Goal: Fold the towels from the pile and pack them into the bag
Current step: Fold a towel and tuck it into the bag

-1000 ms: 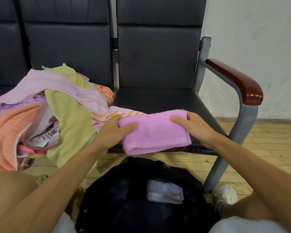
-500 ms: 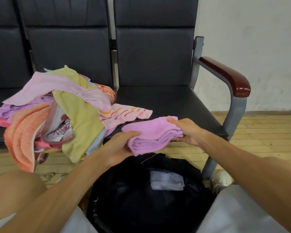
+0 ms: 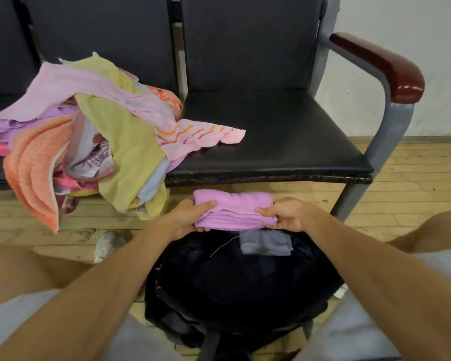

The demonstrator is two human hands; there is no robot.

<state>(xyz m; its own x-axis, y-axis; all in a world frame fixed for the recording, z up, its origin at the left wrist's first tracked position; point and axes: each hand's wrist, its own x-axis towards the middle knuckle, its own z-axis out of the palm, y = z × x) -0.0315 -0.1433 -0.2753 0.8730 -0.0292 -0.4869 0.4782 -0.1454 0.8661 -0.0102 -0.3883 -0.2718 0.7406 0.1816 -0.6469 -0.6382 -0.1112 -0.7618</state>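
The folded purple towel [image 3: 233, 209] is held between the two hands, just above the far rim of the open black bag [image 3: 245, 287]. The left hand [image 3: 190, 218] grips its left end, thumb on top and fingers curled under. The right hand [image 3: 284, 214] pinches the right end in the same way. I think both ends are held so that the layers do not slide apart during lowering. Directly below the hands, inside the bag, lies a grey folded cloth [image 3: 266, 244], which is probably where this towel will land. Beyond the left hand and further left, the pile [image 3: 102, 131] of unfolded towels hangs over the chair seat [image 3: 284, 142], within easy reach.
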